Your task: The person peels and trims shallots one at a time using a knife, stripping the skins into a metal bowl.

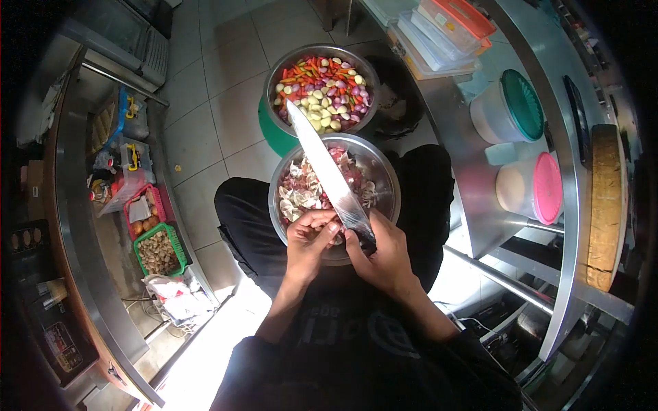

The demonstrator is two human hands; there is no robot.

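Note:
My right hand (384, 255) is wrapped round the handle end of a large knife (322, 161), whose wide blade points up and away to the left. Close beside it, my left hand (310, 241) has its fingers pinched together near the blade's lower end; what they hold is too small to name. Both hands are over the near part of a steel bowl (392, 186) with peels and reddish shallots or garlic in it. Beyond, a second steel bowl (372, 75) holds peeled garlic, shallots and red and orange chilies.
On the left shelf are a green basket (179, 250) of ginger-like roots, a pink basket (163, 205) and plastic boxes. To the right stand tubs with a green lid (523, 105) and a pink lid (547, 188), and a round wooden board (603, 205). A green stool-like object (274, 133) is under the far bowl.

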